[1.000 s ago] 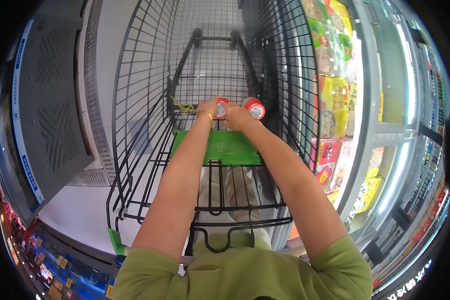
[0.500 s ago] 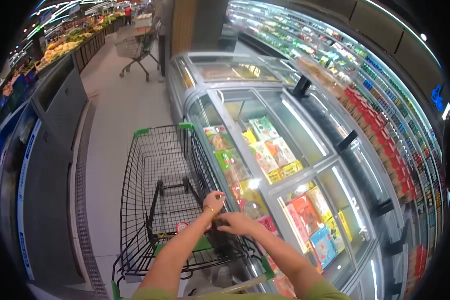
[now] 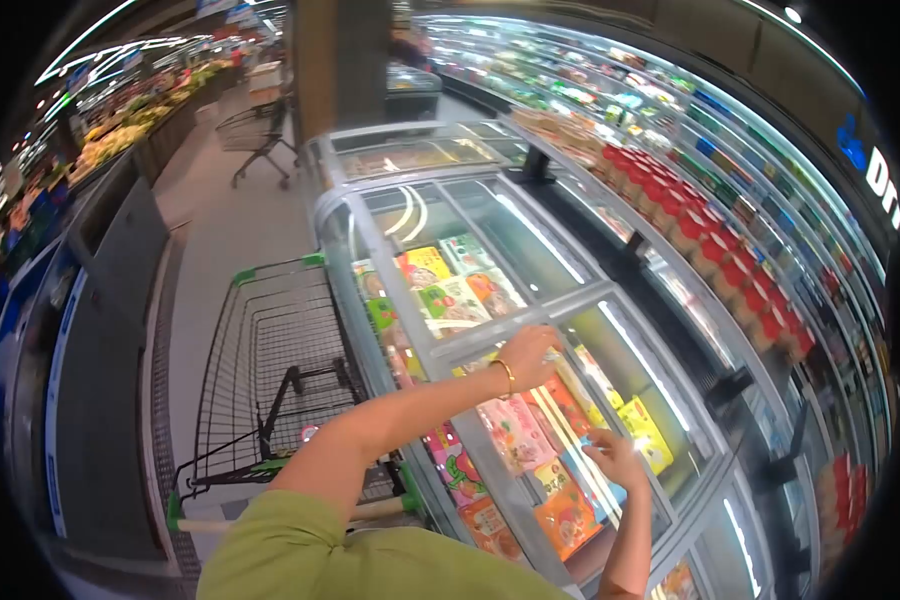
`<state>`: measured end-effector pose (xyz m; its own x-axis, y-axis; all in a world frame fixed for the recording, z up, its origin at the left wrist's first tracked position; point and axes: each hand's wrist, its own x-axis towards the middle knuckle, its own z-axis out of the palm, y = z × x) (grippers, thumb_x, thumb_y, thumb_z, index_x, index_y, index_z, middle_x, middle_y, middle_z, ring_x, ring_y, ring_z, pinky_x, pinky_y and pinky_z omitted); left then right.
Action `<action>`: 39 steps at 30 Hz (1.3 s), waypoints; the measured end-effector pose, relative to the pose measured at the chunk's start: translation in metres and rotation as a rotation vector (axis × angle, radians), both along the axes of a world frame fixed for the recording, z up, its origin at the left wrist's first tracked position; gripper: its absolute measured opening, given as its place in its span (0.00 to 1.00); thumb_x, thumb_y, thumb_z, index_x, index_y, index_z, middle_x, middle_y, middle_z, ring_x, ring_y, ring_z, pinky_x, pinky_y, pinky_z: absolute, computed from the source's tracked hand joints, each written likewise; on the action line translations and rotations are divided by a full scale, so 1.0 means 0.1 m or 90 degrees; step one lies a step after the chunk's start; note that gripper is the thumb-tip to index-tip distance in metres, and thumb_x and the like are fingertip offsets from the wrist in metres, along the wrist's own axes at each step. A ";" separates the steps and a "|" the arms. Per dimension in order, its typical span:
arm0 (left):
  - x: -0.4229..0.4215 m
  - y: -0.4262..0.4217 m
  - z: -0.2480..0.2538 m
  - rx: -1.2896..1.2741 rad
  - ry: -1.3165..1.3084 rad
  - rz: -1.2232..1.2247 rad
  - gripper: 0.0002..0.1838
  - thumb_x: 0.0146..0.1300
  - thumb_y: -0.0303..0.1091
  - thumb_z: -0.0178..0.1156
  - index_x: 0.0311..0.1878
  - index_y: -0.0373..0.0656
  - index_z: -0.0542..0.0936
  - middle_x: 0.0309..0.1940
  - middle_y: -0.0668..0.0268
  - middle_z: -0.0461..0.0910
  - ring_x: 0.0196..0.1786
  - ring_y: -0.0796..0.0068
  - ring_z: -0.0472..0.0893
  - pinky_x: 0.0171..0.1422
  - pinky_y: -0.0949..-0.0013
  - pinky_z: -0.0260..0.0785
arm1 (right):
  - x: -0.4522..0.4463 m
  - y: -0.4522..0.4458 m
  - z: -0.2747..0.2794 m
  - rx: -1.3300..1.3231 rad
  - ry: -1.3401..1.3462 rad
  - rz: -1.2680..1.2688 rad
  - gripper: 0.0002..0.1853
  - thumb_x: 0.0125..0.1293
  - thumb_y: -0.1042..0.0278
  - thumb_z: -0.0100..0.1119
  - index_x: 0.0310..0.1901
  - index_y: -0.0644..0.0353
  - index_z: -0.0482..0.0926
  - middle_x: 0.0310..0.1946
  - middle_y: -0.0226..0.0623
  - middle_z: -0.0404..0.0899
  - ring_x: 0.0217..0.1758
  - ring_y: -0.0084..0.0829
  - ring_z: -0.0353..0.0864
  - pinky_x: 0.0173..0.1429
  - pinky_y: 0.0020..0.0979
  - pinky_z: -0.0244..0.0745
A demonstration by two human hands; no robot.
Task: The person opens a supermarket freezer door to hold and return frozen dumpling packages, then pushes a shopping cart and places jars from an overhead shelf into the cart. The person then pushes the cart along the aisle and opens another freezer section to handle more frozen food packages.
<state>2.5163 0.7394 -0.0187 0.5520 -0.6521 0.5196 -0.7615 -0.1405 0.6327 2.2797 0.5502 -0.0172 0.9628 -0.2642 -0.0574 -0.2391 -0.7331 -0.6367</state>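
The freezer lids (image 3: 518, 232) are smooth glass, the packets (image 3: 567, 520) glossy plastic.

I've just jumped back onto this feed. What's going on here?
The left hand, with a yellow bracelet at the wrist, and the right hand both reach over a glass-topped freezer. Colourful packs lie inside it. Neither hand visibly holds a pack; whether they touch the glass isn't clear. A shopping cart stands alongside, left of the freezer.

Head-height view, forward and down
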 end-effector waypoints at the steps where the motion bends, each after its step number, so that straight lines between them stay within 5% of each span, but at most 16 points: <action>1: -0.04 -0.22 0.00 -0.020 -0.038 -0.035 0.17 0.52 0.34 0.67 0.46 0.47 0.79 0.57 0.54 0.74 0.62 0.52 0.71 0.68 0.56 0.62 | -0.16 -0.14 0.14 -0.014 0.006 -0.047 0.22 0.60 0.57 0.67 0.50 0.64 0.81 0.44 0.42 0.85 0.46 0.36 0.85 0.51 0.34 0.80; 12: -0.67 -2.61 0.80 0.089 -0.196 -0.277 0.30 0.54 0.36 0.66 0.62 0.44 0.70 0.63 0.51 0.68 0.67 0.51 0.67 0.70 0.56 0.60 | -1.18 -2.11 0.98 -0.093 -0.063 -0.249 0.21 0.61 0.58 0.65 0.50 0.64 0.81 0.45 0.47 0.84 0.49 0.39 0.85 0.55 0.35 0.78; 15: -0.81 -3.21 1.11 0.055 -0.201 -0.314 0.34 0.54 0.37 0.67 0.65 0.42 0.66 0.63 0.50 0.68 0.67 0.50 0.67 0.70 0.57 0.61 | -1.17 -2.55 1.24 -0.167 -0.224 -0.335 0.22 0.60 0.61 0.65 0.54 0.63 0.79 0.47 0.47 0.83 0.52 0.41 0.83 0.58 0.35 0.77; 22: -0.91 -4.53 1.67 -0.016 -0.132 -0.322 0.49 0.49 0.35 0.67 0.72 0.34 0.52 0.66 0.41 0.63 0.69 0.50 0.67 0.71 0.60 0.60 | -0.50 -3.73 1.55 -0.221 -0.403 -0.461 0.48 0.51 0.47 0.73 0.69 0.62 0.60 0.61 0.53 0.72 0.65 0.44 0.72 0.63 0.40 0.71; 24: -0.86 -4.94 1.67 -0.042 -0.131 -0.304 0.50 0.49 0.36 0.68 0.72 0.32 0.52 0.68 0.42 0.61 0.70 0.51 0.65 0.73 0.61 0.58 | -0.27 -4.08 1.50 -0.209 -0.421 -0.464 0.61 0.42 0.40 0.76 0.71 0.67 0.54 0.65 0.57 0.66 0.69 0.46 0.67 0.68 0.40 0.64; 27: -0.82 -5.30 1.68 0.000 -0.044 -0.308 0.52 0.46 0.43 0.72 0.70 0.31 0.56 0.66 0.42 0.64 0.69 0.52 0.67 0.71 0.61 0.62 | 0.04 -4.52 1.38 -0.198 -0.429 -0.449 0.67 0.40 0.37 0.77 0.71 0.73 0.49 0.66 0.63 0.62 0.70 0.48 0.64 0.71 0.38 0.61; 30: -0.84 -5.48 1.58 0.121 0.053 -0.309 0.56 0.50 0.43 0.66 0.74 0.34 0.41 0.60 0.38 0.71 0.62 0.49 0.75 0.64 0.61 0.67 | 0.32 -4.93 1.17 -0.025 -0.492 -0.376 0.61 0.44 0.58 0.81 0.71 0.72 0.47 0.65 0.56 0.65 0.67 0.39 0.68 0.69 0.35 0.65; 32: -0.86 -5.54 1.46 0.120 0.086 -0.316 0.51 0.53 0.35 0.57 0.75 0.32 0.39 0.64 0.37 0.66 0.67 0.48 0.69 0.68 0.62 0.63 | 0.47 -5.12 0.98 -0.005 -0.610 -0.204 0.49 0.49 0.70 0.76 0.69 0.66 0.54 0.63 0.46 0.69 0.63 0.34 0.72 0.66 0.33 0.68; 33: -0.87 -5.58 1.39 0.114 0.123 -0.336 0.53 0.53 0.38 0.63 0.74 0.32 0.40 0.67 0.40 0.63 0.70 0.50 0.65 0.71 0.61 0.60 | 0.51 -5.28 0.87 -0.060 -0.613 -0.270 0.45 0.48 0.69 0.76 0.66 0.64 0.60 0.60 0.43 0.73 0.61 0.33 0.74 0.63 0.33 0.70; 35: -0.88 -5.52 1.32 0.106 0.142 -0.376 0.51 0.52 0.33 0.58 0.74 0.31 0.41 0.71 0.41 0.55 0.75 0.52 0.57 0.76 0.62 0.53 | 0.44 -5.01 0.97 -0.127 -0.529 -0.422 0.44 0.44 0.53 0.78 0.62 0.62 0.67 0.54 0.43 0.79 0.58 0.35 0.78 0.60 0.35 0.71; 39: -0.91 -5.37 1.24 0.033 0.103 -0.400 0.49 0.51 0.30 0.58 0.74 0.32 0.44 0.69 0.40 0.58 0.72 0.47 0.61 0.74 0.61 0.56 | 0.39 -4.51 1.03 -0.233 -0.574 -0.556 0.45 0.43 0.50 0.78 0.62 0.59 0.68 0.55 0.45 0.78 0.58 0.40 0.79 0.60 0.37 0.72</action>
